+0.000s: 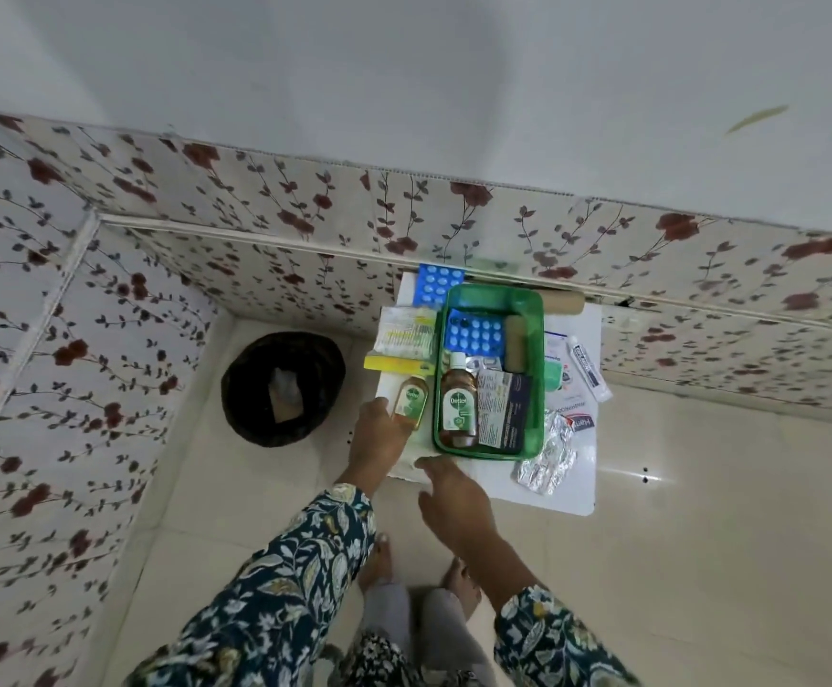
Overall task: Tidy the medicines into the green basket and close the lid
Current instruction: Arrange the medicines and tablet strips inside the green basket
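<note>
Nearest the camera, two forearms in dark blue floral sleeves reach toward a small white rectangular table (567, 493). The right hand (456, 495) hovers over the table's near edge, at 6 o'clock from the basket, fingers loosely spread and holding nothing. The left hand (379, 433) lies at 7 o'clock from the basket, its fingertips touching the base of one small amber antiseptic bottle with a green label (411, 398); whether the fingers pinch the bottle or merely rest against it cannot be told. The open green translucent plastic rectangular basket (535, 389) stands at the table's centre; no lid can be identified. Inside it are counted: one larger amber antiseptic bottle with a white cap (458, 406), one dark blue printed carton (505, 411), one blue blister sheet of white tablets (473, 333) and one beige roll (515, 344). At 4 o'clock, outside the basket, lie crumpled silver foil blister strips (545, 461). At 3 o'clock lies one white tube (587, 369) on printed packets. At 9 o'clock lie one yellow carton (394, 364) and one pale strip packet (404, 332). At 11 o'clock a second blue blister sheet (438, 285) leans at the far edge. On the floor, at 9 o'clock from the table, sits one round black bin (280, 389).
</note>
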`<action>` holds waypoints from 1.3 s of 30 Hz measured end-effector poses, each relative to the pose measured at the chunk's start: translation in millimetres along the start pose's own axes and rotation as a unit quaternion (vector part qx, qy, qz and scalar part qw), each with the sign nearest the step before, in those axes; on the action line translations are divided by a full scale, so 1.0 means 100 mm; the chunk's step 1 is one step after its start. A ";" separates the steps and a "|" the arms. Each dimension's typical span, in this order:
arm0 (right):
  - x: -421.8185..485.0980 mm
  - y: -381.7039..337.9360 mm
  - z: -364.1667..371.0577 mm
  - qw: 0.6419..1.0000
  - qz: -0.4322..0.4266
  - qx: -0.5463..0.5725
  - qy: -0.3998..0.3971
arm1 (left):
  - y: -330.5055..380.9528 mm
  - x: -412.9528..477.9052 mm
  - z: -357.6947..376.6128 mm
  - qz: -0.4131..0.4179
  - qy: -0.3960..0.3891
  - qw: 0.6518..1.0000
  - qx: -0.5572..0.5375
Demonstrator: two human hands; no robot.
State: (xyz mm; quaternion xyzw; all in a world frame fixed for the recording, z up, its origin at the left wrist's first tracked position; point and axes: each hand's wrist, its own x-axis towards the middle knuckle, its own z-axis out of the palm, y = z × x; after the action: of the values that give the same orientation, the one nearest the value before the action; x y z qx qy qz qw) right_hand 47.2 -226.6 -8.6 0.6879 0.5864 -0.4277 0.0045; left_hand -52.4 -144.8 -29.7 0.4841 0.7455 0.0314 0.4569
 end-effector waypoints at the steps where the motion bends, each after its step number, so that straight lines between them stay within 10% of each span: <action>1: 0.05 0.02 0.11 0.998 -0.011 -0.060 -0.004 | 0.01 0.09 0.06 0.006 0.012 1.000 0.016; 13: 0.34 0.06 0.57 0.958 -0.036 -0.265 0.104 | 0.06 0.46 0.40 -0.012 0.030 0.992 0.122; 24: -0.11 -0.09 0.22 0.974 0.003 -0.173 0.145 | -0.11 0.23 -0.08 -0.041 -0.060 0.997 0.003; 30: -0.32 -0.14 -0.52 0.965 0.149 0.065 0.206 | 0.27 -0.23 -0.40 -0.020 -0.077 0.980 -0.185; 39: 0.37 0.17 -0.87 0.952 0.221 -0.036 0.209 | 1.06 -0.17 0.31 0.029 -0.032 0.997 0.057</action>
State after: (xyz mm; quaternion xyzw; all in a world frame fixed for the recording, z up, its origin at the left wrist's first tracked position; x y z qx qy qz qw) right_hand 109.4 -157.5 16.2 0.8736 0.4225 -0.2414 0.0014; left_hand 44.9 -113.5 15.5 0.5318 0.7167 -0.0129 0.4509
